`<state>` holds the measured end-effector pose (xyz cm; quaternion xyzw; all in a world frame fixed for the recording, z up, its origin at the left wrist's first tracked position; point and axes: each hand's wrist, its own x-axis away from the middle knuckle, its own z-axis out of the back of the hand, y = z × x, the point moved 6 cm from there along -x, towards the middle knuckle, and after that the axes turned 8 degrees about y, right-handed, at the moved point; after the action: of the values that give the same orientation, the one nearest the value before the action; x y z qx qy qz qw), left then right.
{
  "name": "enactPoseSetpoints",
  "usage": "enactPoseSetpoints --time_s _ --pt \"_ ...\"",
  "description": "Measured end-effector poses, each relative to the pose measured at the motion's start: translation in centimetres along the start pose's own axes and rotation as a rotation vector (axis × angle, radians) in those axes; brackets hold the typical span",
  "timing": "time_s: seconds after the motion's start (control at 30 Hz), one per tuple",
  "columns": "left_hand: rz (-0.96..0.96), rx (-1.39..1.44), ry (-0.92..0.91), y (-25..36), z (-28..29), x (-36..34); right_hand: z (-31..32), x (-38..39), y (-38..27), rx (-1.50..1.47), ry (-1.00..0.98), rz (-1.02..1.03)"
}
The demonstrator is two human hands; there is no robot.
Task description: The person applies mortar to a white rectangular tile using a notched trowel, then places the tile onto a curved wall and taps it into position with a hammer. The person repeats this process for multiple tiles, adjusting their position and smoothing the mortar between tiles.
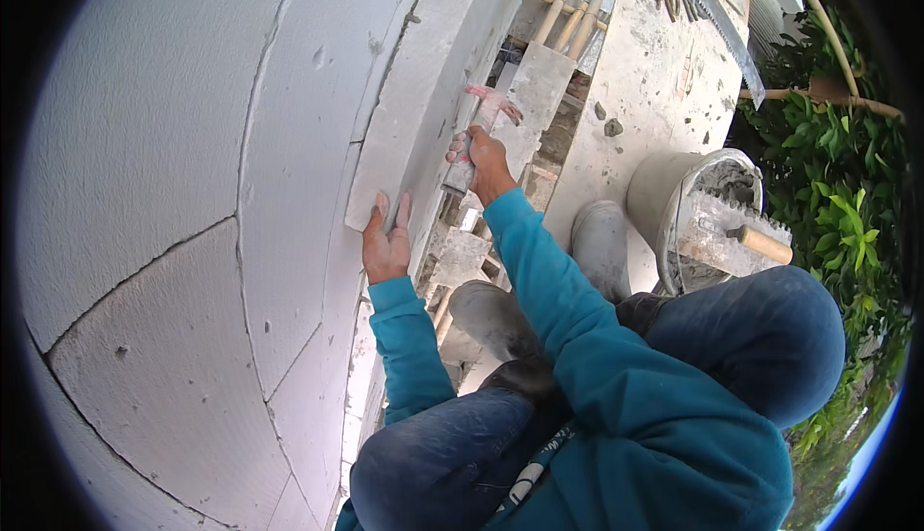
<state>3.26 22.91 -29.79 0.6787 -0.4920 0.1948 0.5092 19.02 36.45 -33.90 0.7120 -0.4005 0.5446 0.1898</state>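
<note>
A long pale aerated concrete block lies along the wall top. My left hand grips its near end, fingers on the upper face and thumb against the side. To the right, my right hand is closed round the grey handle of a hammer. The hammer's pinkish-red, dust-smeared head points away from me, close beside the block's side face. Part of the handle is hidden by my fingers.
Left stands a wall of large pale blocks. Below my hands are boards and bamboo poles with gaps. At right, a mortar bucket holds a notched trowel. A handsaw lies on the platform; leafy plants border it.
</note>
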Motion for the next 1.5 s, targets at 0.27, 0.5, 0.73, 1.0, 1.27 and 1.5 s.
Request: enactPoseSetpoints --time_s 0.27,0.5,0.73,1.0,1.27,1.5 --pt "0.033 0.028 -0.018 -0.4 0.0 -1.0 -4.3 1.3 -1.3 0.155 -0.058 0.176" --pt "-0.008 0.078 -0.014 -0.3 -0.7 -0.9 -4.3 2.4 -5.1 -0.082 0.061 0.301" --pt "-0.021 0.137 0.016 -0.3 0.2 -1.0 -5.6 3.8 -4.4 0.304 -0.141 0.259" --pt "-0.033 0.141 0.056 -0.9 -1.3 -0.5 -7.3 4.1 -5.5 0.083 0.034 0.457" --pt "-0.051 0.128 0.028 -0.8 -0.5 -0.4 -6.1 3.3 -7.1 0.208 -0.211 0.279" --pt "-0.085 0.013 0.028 -0.3 -2.4 0.6 -7.8 1.8 -8.2 -0.086 0.047 0.403"
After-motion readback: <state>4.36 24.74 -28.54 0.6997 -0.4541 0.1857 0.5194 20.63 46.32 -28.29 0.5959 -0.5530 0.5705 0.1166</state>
